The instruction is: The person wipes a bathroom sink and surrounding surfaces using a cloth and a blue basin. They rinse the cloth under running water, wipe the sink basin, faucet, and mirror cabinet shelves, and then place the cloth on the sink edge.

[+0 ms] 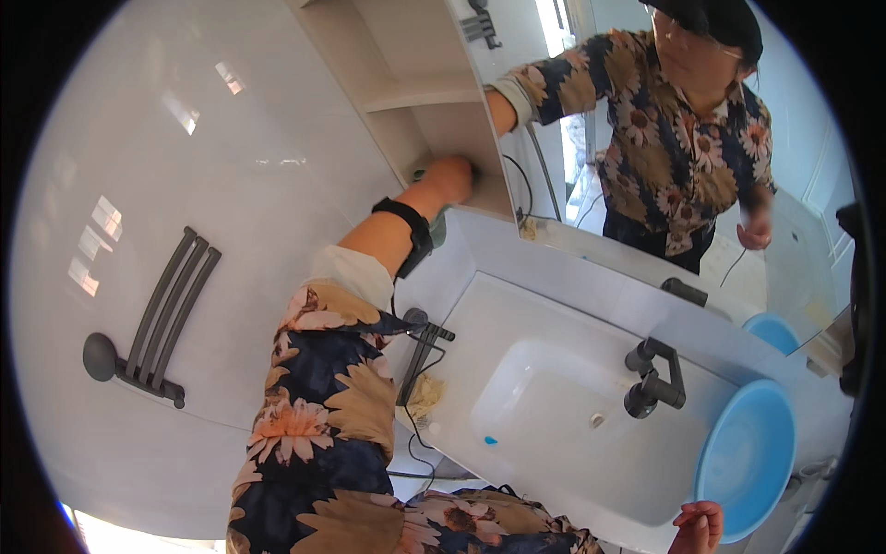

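My left hand (448,179) reaches into the lower compartment of a wall shelf (432,93) beside the mirror. Green cloth-like material shows under and beside that wrist; the fingers are blurred and hidden, so I cannot tell what they touch. A black strap with a device (410,232) circles the forearm. At the bottom right, my right hand (699,524) has its fingers curled, near the rim of a light blue plastic basin (747,460). The basin leans at the right end of the white washbasin (581,415). A small blue piece (491,440) lies in the washbasin.
A black faucet (654,388) stands at the washbasin's back. The mirror (574,201) reflects a person in a floral shirt and dark cap. A dark towel rack (166,325) is on the left wall. A crumpled yellowish cloth (426,395) and a thin black cable are left of the washbasin.
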The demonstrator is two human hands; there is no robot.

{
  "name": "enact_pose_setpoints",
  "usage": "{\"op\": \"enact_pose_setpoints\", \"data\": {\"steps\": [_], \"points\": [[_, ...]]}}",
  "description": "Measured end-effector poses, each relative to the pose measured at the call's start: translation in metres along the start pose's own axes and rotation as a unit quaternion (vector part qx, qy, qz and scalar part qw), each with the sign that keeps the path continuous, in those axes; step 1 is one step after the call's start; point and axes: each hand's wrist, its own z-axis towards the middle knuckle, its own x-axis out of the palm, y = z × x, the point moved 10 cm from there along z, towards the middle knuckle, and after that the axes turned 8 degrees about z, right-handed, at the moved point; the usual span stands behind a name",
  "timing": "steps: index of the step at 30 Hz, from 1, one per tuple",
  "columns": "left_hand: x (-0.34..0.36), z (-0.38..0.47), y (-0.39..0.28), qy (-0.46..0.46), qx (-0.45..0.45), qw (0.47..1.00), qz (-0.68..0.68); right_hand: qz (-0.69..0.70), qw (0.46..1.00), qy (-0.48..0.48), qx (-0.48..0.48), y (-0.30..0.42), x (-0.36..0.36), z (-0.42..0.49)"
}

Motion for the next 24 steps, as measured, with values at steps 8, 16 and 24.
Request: {"op": "enact_pose_setpoints", "data": {"steps": [8,16,24], "points": [[-0.047,-0.086,-0.001,-0.368,-0.111,0.719,-0.579,0.014,0.998,0.034,-0.043,-0.005,0.023,-0.004],[-0.232,-0.13,0.078,-0.678,-0.053,0.66,-0.319,0.015,0.998,0.025,-0.063,-0.001,0.024,-0.015],[-0.189,-0.003,0.066,-0.202,-0.028,0.958,-0.203,0.009,0.994,-0.012,-0.108,0.002,0.003,-0.043]]}}
